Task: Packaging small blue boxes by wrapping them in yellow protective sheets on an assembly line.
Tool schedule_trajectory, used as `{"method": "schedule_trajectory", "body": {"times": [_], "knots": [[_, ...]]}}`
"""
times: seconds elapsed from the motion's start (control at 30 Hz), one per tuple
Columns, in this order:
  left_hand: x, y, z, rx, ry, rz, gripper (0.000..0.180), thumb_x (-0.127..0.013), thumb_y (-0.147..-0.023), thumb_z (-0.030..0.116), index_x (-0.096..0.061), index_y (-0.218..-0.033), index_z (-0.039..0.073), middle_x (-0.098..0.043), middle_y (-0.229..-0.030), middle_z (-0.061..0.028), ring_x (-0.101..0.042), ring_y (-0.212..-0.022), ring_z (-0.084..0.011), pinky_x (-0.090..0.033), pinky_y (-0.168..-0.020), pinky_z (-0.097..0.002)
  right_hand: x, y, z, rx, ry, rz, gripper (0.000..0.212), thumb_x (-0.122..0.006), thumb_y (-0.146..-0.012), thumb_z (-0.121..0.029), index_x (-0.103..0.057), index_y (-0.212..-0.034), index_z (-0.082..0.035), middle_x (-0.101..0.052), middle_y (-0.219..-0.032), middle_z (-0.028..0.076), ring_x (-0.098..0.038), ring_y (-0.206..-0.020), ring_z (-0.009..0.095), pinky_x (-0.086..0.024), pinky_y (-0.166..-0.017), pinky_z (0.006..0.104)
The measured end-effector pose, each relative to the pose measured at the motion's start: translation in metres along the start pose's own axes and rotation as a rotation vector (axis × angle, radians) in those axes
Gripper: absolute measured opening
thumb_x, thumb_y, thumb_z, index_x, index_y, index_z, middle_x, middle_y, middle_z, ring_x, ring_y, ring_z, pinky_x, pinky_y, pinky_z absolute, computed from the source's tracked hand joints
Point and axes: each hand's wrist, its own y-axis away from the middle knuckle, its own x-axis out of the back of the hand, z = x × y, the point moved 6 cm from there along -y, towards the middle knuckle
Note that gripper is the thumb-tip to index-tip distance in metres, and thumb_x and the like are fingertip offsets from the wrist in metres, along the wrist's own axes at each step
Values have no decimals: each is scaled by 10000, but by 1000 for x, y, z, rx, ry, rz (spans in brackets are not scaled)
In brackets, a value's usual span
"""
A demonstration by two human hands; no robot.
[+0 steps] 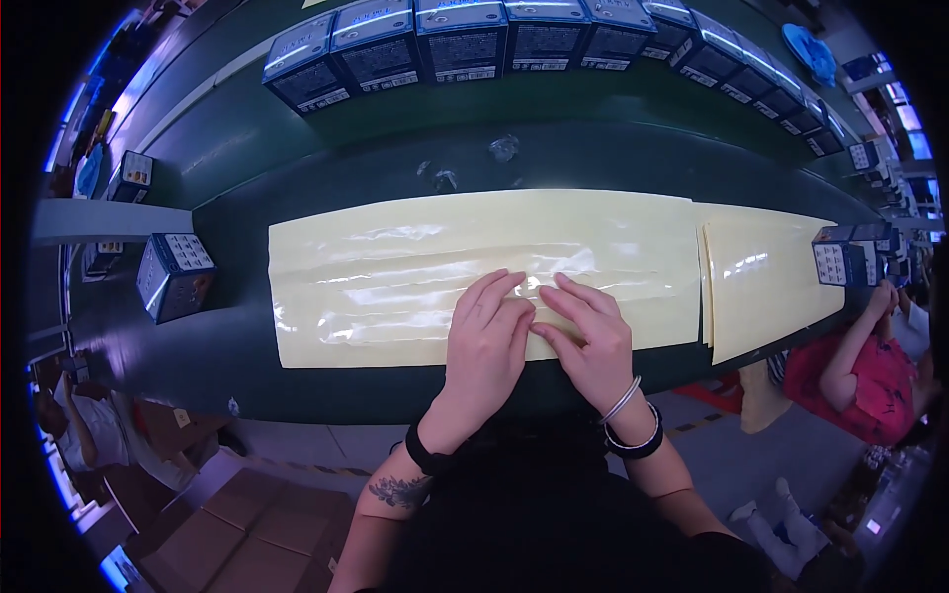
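Observation:
A long pale yellow sheet [474, 222] with glossy, clear-looking strips lies flat on the dark green table in front of me. Both my hands rest over its near middle part, fingertips close together. My left hand [486, 341] has its fingers bent and pressed together, the tips bearing down at the sheet. Beside it, my right hand [596, 341] is curled, with thumb and forefinger drawn in toward the left fingertips. Whatever lies between the fingers is too small and too glary to make out.
A stack of yellow sheets [771, 277] lies to the right, with blue boxes [840, 259] on its far end. Blue boxes [462, 44] line the back; another blue box [176, 277] stands at left. Clear plastic scraps [503, 148] lie behind the sheet. Brown cartons [247, 534] are below left. People sit on both sides.

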Motion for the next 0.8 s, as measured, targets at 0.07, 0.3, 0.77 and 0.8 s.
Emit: {"method": "schedule_trajectory", "body": {"times": [0.07,0.3,0.77,0.8], "knots": [[3,2,2,1,27,-6,89,-671,-814,6,-633,-893,-11,-616,-1171,-132,-552,-1156,-326,-458,-941,-395,0,-1,-2,52,-5,-7,435,-786,-752,-147,-659,-1153,-42,-674,-1135,113,-603,-1081,291,-459,-924,377],[93,-42,4,121,257,-265,136,-690,-802,9,-621,-915,43,-612,-1161,-124,-570,-1126,-315,-450,-946,-368,12,-7,-3,112,-40,-77,623,-798,-743,-142,-543,-1298,-21,-671,-1171,119,-570,-1139,299,-446,-975,373],[216,-219,-175,-53,-274,-23,173,-678,-845,74,-604,-996,35,-668,-1188,-107,-613,-1128,-272,-449,-977,-343,8,-2,-8,87,-7,-61,434,-742,-780,-102,-601,-1181,-16,-665,-1147,115,-574,-1143,316,-439,-962,397],[215,-221,-174,-67,-288,4,175,-679,-850,84,-612,-1005,37,-673,-1174,-107,-616,-1129,-265,-458,-964,-338,9,-2,-6,79,-3,-61,434,-742,-780,-102,-601,-1181,-16,-665,-1147,115,-574,-1143,316,-439,-962,397]]}}
